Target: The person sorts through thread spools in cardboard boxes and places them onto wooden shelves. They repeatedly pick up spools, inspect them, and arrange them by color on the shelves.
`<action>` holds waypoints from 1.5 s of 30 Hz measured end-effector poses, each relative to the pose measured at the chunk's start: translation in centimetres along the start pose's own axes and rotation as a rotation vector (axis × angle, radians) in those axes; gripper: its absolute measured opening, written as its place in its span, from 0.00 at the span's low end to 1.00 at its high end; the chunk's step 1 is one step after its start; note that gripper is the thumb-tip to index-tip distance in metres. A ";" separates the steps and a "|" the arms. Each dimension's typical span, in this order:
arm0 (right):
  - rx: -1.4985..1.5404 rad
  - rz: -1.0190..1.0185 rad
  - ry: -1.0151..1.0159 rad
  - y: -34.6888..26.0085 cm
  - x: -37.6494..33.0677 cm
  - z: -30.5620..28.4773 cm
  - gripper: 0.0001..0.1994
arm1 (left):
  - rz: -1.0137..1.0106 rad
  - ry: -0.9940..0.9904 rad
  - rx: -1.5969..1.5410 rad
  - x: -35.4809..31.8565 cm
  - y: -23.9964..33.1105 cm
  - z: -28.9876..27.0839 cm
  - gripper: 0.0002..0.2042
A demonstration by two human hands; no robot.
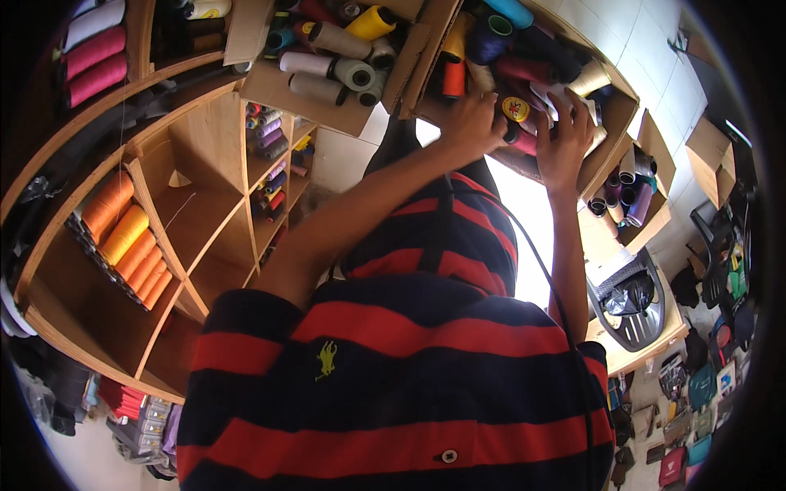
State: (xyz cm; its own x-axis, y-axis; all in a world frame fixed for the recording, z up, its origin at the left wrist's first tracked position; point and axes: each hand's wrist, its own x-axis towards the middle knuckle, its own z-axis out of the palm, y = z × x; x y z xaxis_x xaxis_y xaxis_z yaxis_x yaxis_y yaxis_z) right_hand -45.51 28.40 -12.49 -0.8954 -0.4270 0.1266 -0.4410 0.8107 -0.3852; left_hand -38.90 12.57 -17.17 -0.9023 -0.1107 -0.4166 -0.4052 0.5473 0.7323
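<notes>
Both my hands are inside an open cardboard box [610, 159] heaped with thread cones of many colours. My left hand [476, 127] has its fingers curled down among the cones, and what they hold, if anything, is hidden. Beside its fingertips lies a pink thread cone [524, 142] with a dark end. Over the cones at the box's near right side, my right hand [565, 143] spreads its curved fingers apart. Between the hands a cone with a round yellow label [515, 109] faces up. An orange cone [454, 79] and a dark blue cone [492, 37] lie farther back.
A second box [336, 113] of cones adjoins on the left. Wooden shelving [201, 155] at left holds orange and yellow cones [125, 231]. At right are a smaller box [655, 217] of cones and a black chair part [630, 303]. A dark cable [536, 250] crosses near my right arm.
</notes>
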 end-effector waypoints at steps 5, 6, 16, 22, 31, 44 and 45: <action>-0.030 0.037 -0.064 -1.1 -2.2 -1.2 0.21 | -0.326 -0.051 -0.322 0.8 0.8 3.3 0.44; -0.034 0.046 -0.078 -1.3 -2.5 -1.2 0.21 | -0.395 -0.029 -0.346 1.1 1.0 3.5 0.44; 0.161 -0.090 -0.191 -0.5 -0.2 -2.1 0.20 | -0.199 0.132 -0.317 -2.3 5.9 6.4 0.32; 0.359 -0.232 -0.523 -3.4 6.1 1.3 0.19 | -0.057 0.143 -0.211 -3.6 6.5 7.5 0.32; -0.373 -0.839 -0.902 -2.2 7.3 5.0 0.10 | 0.012 0.135 -0.010 -4.5 7.1 7.9 0.30; -0.281 -0.612 -0.866 4.4 6.6 0.9 0.16 | 0.069 0.297 0.079 -3.5 9.9 10.2 0.13; -0.273 -0.593 -0.845 4.2 6.3 0.8 0.15 | 0.066 0.293 0.053 -3.3 9.7 10.7 0.13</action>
State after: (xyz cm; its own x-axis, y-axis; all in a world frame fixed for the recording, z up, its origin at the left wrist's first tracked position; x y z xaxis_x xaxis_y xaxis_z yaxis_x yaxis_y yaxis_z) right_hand -52.96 28.77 -14.07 -0.2459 -0.8370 -0.4888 -0.8849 0.3997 -0.2393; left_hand -38.29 27.17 -14.43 -0.9336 -0.3039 -0.1897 -0.3427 0.6031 0.7203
